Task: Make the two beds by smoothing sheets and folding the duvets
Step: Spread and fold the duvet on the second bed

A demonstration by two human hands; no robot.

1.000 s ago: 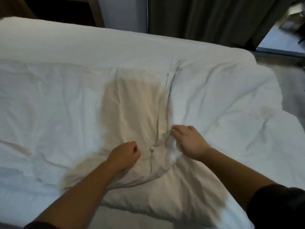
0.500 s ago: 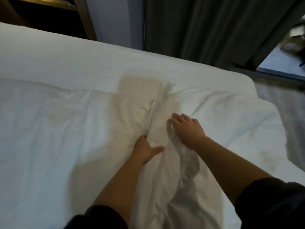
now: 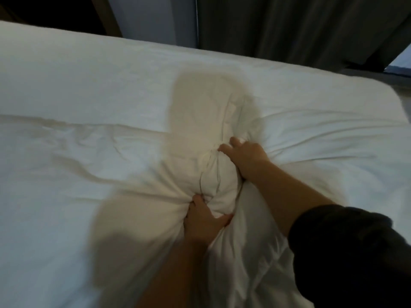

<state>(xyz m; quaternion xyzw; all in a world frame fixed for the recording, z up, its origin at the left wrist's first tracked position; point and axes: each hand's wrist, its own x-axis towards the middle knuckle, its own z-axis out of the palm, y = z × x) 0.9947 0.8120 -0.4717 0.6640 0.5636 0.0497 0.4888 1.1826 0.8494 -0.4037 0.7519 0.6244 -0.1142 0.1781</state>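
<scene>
A white duvet [image 3: 93,178] lies rumpled across the near half of the bed, bunched into a puffy ridge in the middle. My left hand [image 3: 205,217] grips the near end of that bunch, fingers dug into the fabric. My right hand [image 3: 245,155] clutches the far right side of the same bunch, fingertips curled over the fold. The smooth white sheet [image 3: 111,74] covers the mattress beyond the duvet. My shadow falls over the bunched part.
Dark grey curtains [image 3: 300,25] hang behind the bed's far edge. A dark wooden frame [image 3: 111,16] stands at the top left. The bed's far right corner [image 3: 387,94] drops off toward the floor and a window strip.
Both hands have pushed forward across the bed and gathered the duvet into a tighter, taller bunch. The view has moved closer over the bed.
</scene>
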